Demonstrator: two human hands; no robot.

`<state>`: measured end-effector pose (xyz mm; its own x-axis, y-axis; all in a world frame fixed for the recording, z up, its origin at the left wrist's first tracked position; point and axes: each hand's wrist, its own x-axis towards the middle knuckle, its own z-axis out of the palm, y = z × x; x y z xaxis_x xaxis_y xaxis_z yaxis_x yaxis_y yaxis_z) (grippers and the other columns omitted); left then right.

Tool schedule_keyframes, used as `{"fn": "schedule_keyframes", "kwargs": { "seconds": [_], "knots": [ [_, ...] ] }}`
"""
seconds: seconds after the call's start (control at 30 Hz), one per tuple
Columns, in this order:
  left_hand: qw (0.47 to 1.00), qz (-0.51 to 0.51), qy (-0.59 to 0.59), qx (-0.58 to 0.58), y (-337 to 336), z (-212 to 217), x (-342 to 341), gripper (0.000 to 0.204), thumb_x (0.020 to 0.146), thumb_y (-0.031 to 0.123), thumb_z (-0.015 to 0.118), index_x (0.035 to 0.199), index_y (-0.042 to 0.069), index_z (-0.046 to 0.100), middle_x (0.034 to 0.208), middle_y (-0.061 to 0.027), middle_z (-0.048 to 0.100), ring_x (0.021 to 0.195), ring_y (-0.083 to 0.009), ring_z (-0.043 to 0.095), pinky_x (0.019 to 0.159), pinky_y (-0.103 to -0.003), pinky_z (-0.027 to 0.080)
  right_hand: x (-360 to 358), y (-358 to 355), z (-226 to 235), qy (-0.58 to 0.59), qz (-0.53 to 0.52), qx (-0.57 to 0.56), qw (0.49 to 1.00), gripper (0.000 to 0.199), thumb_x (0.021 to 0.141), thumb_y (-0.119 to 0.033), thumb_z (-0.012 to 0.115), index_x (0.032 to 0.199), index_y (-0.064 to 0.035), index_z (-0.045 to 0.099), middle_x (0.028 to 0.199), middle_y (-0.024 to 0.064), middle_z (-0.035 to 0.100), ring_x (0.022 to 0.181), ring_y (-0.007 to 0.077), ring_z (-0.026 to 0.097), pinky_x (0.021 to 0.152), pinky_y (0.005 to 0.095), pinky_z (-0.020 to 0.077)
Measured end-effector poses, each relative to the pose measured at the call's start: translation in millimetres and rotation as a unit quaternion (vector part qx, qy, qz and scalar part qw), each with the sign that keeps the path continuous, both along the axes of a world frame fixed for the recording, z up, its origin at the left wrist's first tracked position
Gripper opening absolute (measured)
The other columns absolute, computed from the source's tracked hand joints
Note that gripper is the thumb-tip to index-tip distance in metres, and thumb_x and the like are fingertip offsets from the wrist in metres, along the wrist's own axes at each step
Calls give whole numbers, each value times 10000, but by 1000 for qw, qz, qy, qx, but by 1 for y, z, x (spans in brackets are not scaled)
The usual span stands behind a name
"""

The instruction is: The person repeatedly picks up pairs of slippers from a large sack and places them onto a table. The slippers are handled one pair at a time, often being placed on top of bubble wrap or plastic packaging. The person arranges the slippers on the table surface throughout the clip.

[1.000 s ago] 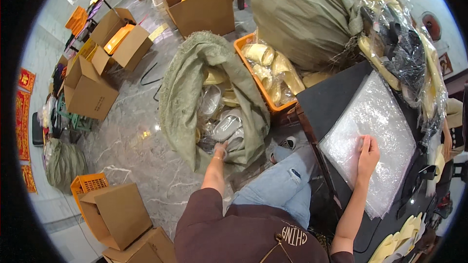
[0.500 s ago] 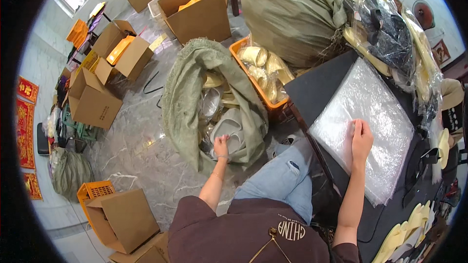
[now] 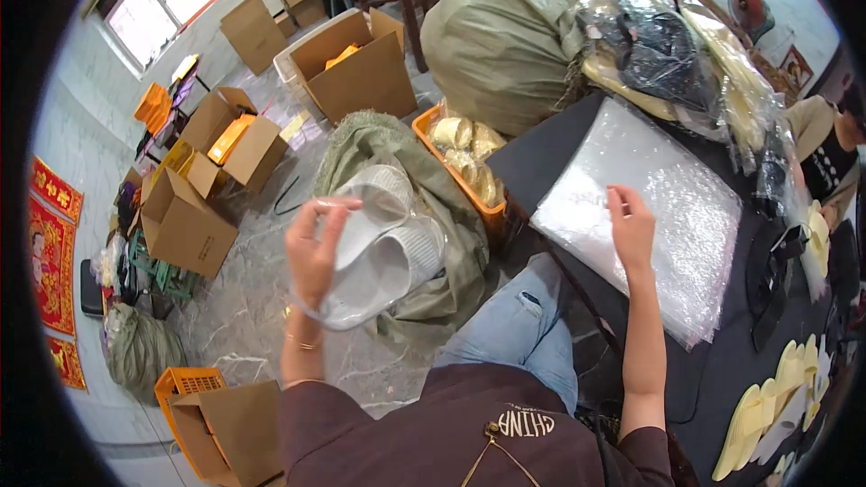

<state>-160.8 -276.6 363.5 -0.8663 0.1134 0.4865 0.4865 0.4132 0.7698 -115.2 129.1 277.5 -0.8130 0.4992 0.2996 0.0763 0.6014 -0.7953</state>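
Observation:
A pair of pale grey slippers (image 3: pixel 383 257) in a clear plastic bag is raised above the open woven sack, soles and ribbed straps showing. My left hand (image 3: pixel 316 248) is closed on the bag's edge at the left side of the pair. Over the stack of clear plastic bags (image 3: pixel 677 243) on the dark table, my right hand (image 3: pixel 631 225) is closed with thumb and fingertips together. What the right fingertips pinch, if anything, cannot be made out. The green woven sack (image 3: pixel 460 284) stands on the floor beside my leg, partly hidden by the slippers.
Beyond the sack, an orange crate (image 3: pixel 460 171) holds bagged cream slippers. A full woven sack (image 3: pixel 505 36) and bagged footwear (image 3: pixel 649 45) crowd the table's far side. Loose yellow slippers (image 3: pixel 749 415) lie at the near right. Cardboard boxes (image 3: pixel 189 225) stand on the left floor.
My left hand has come up out of the sack to the left, bringing the bagged slippers with it. My right hand stays closed over the plastic bags. The view has shifted.

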Motion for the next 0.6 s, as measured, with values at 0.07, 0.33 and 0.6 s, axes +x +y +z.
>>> {"fn": "schedule_keyframes", "kwargs": {
  "seconds": [0.07, 0.33, 0.6],
  "knots": [
    [998, -38, -35, 36, 5, 47, -7, 167, 936, 138, 521, 922, -5, 606, 946, -108, 669, 906, -158, 601, 841, -282, 446, 16, -15, 28, -31, 72, -1, 997, 247, 904, -227, 575, 1025, -25, 647, 864, 127, 671, 689, 187, 626, 643, 303, 488],
    [922, -206, -71, 320, 86, 160, -53, 203, 953, 207, 519, 1008, 23, 586, 1024, -116, 657, 935, -217, 655, 648, -235, 484, 91, -88, 57, -253, 633, 88, 726, 825, 879, -565, 506, 1410, 18, 263, 1369, 262, 403, 1231, 358, 456, 1021, 397, 379],
    [789, -313, -170, 500, 243, 167, -23, 227, 960, 137, 481, 1095, -46, 486, 1054, -121, 569, 927, -230, 609, 810, -336, 544, 82, -109, 67, 104, 369, -403, 831, 1024, 826, -314, 704, 1441, -56, -73, 1491, 196, 92, 1338, 303, 298, 1079, 431, 299]
  ]
}}
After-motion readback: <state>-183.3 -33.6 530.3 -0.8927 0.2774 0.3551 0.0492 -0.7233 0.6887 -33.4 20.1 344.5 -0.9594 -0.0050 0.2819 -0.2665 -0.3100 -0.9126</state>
